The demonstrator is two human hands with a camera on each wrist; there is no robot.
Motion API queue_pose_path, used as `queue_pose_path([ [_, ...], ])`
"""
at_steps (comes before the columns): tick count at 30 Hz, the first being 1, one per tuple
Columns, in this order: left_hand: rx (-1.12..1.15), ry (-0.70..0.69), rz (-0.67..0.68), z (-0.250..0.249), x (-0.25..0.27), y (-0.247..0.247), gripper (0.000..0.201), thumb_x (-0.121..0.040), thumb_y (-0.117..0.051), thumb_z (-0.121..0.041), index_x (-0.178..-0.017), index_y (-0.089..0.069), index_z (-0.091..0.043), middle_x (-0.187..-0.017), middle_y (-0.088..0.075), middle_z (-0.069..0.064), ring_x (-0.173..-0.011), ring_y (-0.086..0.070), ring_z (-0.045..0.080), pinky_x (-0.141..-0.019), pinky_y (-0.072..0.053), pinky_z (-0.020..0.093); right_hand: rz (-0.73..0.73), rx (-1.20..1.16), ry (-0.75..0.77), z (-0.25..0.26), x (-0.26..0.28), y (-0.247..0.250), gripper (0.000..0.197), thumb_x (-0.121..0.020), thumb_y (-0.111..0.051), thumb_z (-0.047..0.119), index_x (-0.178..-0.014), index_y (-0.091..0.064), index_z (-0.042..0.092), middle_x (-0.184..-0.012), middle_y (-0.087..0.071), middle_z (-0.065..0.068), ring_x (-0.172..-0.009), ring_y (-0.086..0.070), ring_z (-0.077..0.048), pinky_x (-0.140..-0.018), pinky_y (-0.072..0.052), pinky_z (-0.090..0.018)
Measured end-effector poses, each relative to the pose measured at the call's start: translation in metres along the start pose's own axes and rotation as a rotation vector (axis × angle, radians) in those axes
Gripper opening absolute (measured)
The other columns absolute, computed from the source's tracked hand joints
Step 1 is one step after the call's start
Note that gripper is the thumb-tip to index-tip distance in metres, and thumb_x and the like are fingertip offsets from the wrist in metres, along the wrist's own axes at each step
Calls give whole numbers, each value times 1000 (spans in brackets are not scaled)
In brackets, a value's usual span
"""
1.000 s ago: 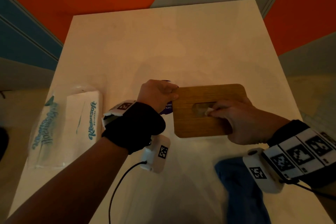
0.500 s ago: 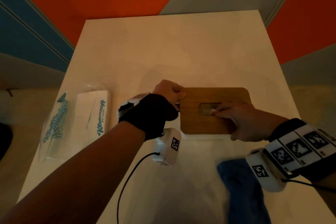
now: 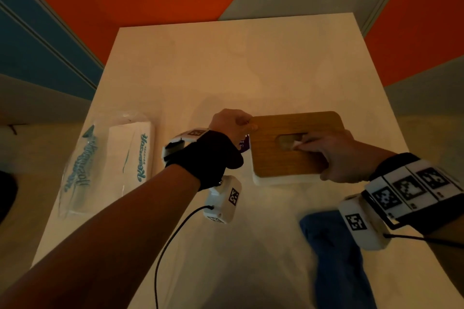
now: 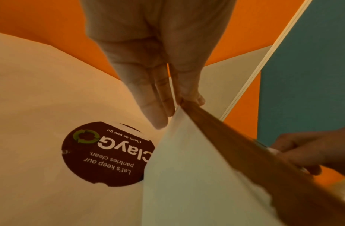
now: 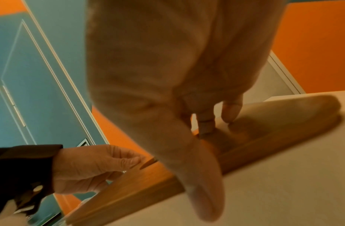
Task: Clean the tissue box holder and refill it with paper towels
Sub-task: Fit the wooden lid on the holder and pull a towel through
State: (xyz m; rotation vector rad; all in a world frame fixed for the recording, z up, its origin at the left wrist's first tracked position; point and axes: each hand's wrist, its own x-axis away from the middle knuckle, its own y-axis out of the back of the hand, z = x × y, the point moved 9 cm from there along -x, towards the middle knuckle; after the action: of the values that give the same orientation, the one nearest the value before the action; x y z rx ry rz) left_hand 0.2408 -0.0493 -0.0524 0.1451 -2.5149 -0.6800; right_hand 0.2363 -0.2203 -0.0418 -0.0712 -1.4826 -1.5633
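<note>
The tissue box holder stands right of the table's middle, a wooden lid (image 3: pixel 283 160) over a white body (image 3: pixel 276 180). My left hand (image 3: pixel 247 125) pinches the lid's left corner. In the left wrist view the left hand (image 4: pixel 179 105) has its thumb on top of the wooden lid (image 4: pixel 235 146) and its fingers against the white side (image 4: pixel 187 175). My right hand (image 3: pixel 310 149) holds the lid from the front, with fingertips at the oval slot (image 3: pixel 286 140) beside a small white bit. In the right wrist view the right hand (image 5: pixel 210 137) has its thumb down the front wall. A wrapped Kleensoft tissue pack (image 3: pixel 130 155) lies at the left.
A blue cloth (image 3: pixel 334 258) lies at the near right edge of the white table (image 3: pixel 226 70). A round purple sticker (image 4: pixel 108 152) is on the tabletop under the holder's left side. Orange and blue floor surrounds the table.
The head view has shifted, so the table sits lower in the picture. The holder's white front wall now shows below the lid. Both hands keep their hold.
</note>
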Motion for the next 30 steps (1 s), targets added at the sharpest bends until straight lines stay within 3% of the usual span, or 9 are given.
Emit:
queue_pose_path([
  [3, 49, 5, 19, -1, -2, -3, 22, -86, -60, -13, -106, -61, -5, -99, -61, 9, -88, -62, 27, -76, -57, 41, 8, 21, 7, 0, 0, 0, 76, -80, -69, 14, -143, -27, 21, -152, -21, 3, -140, -17, -21, -115, -15, -41],
  [6, 159, 47, 0, 5, -4, -3, 27, -87, -57, -9, -113, -57, -8, -107, -59, 9, -89, -60, 28, -73, -53, 40, 31, -2, 19, 3, -4, -3, 76, -80, -70, 15, -143, -27, 18, -152, -21, 0, -139, -20, -23, -116, -19, -44],
  [8, 107, 17, -41, 5, -7, 1, 31, -86, -58, -13, -117, -56, -14, -122, -57, 11, -101, -58, 30, -80, -53, 42, 24, -13, 11, 3, -6, -4, 76, -80, -70, 16, -143, -27, 20, -152, -21, 1, -139, -20, -23, -116, -18, -45],
  [11, -278, -218, -97, -14, 5, 4, 41, -85, -58, -21, -125, -50, -19, -142, -41, 7, -123, -45, 27, -104, -40, 40, 5, -60, -1, 0, -5, -4, 76, -79, -70, 16, -143, -29, 23, -153, -21, 2, -140, -19, -23, -116, -18, -45],
  [13, -487, -379, 32, -21, 25, -18, 53, -84, -58, -29, -134, -41, -21, -151, -27, 1, -136, -27, 25, -115, -25, 39, -7, -87, 10, -2, -5, -3, 77, -78, -71, 17, -142, -30, 22, -153, -22, 2, -140, -19, -23, -115, -18, -43],
  [16, -578, -363, 169, -4, 46, -41, 65, -82, -57, -39, -139, -29, -24, -155, -14, -8, -143, -5, 17, -117, -8, 34, -28, -190, 36, -4, -6, -2, 73, -78, -72, 22, -140, -34, 21, -149, -29, 0, -136, -25, -22, -113, -24, -41],
  [20, -435, -272, 151, 2, 43, -36, 66, -82, -60, -33, -139, -28, -22, -155, -15, -9, -143, -12, 15, -119, -15, 37, -238, -524, 110, -7, -6, 15, 46, -82, -67, 18, -126, -54, 16, -120, -47, 5, -117, -45, -14, -93, -35, -19],
  [23, -436, -247, 140, 3, 40, -31, 69, -81, -61, -33, -140, -27, -22, -155, -14, -10, -143, -13, 15, -119, -16, 37, -465, -551, 114, -10, -4, 23, 25, -87, -60, 9, -111, -66, 13, -106, -55, 4, -101, -52, -12, -75, -35, -2],
  [30, -468, -232, 123, 4, 40, -25, 69, -82, -61, -31, -140, -25, -24, -155, -12, -13, -139, -23, 11, -112, -20, 25, -701, -901, 9, -22, -8, 24, 21, -87, -58, 3, -104, -69, 6, -100, -60, 6, -90, -55, -7, -70, -42, -7],
])
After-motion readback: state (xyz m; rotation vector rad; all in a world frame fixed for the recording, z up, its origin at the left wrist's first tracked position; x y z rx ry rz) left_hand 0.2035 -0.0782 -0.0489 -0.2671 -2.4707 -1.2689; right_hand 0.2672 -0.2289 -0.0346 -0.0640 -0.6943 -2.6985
